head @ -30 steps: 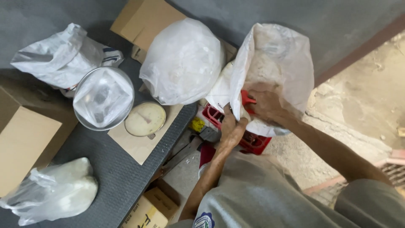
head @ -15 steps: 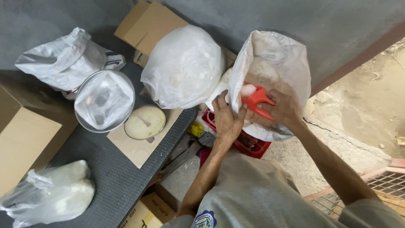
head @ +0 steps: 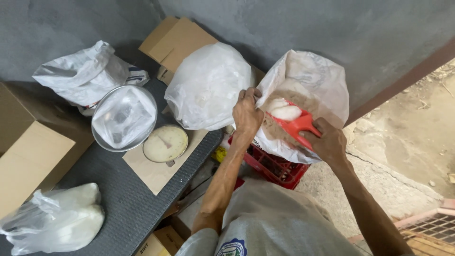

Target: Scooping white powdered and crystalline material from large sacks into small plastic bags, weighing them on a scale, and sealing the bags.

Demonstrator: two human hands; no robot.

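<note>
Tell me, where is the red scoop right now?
The red scoop is at the right of the head view, held by the right hand inside the open white sack, whose rim the left hand grips.

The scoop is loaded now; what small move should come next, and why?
Probably lift the red scoop clear of the sack and keep it level. It holds white lumps, the right hand grips its handle, and the left hand holds the sack's rim open.
</note>
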